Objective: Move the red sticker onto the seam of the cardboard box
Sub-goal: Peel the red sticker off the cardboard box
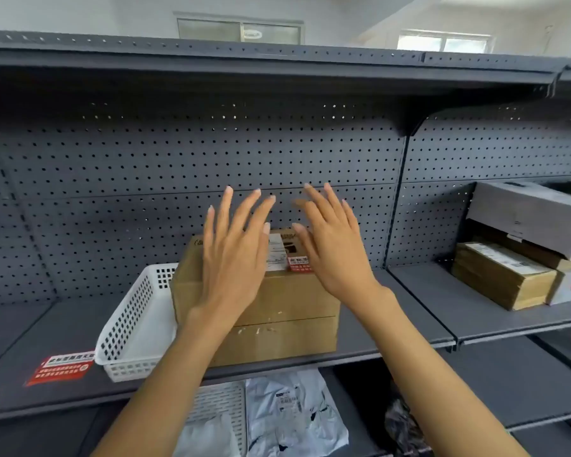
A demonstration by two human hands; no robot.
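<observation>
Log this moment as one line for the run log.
left hand: open, raised before box | right hand: open, empty | box: on shelf beside basket | red sticker: on box top

Cardboard box: brown, matt, scuffed white flecks on front. Basket: white perforated plastic. Shelf: grey matt metal, pegboard back. Red sticker: glossy paper. Mail bags: crinkled shiny plastic.
</observation>
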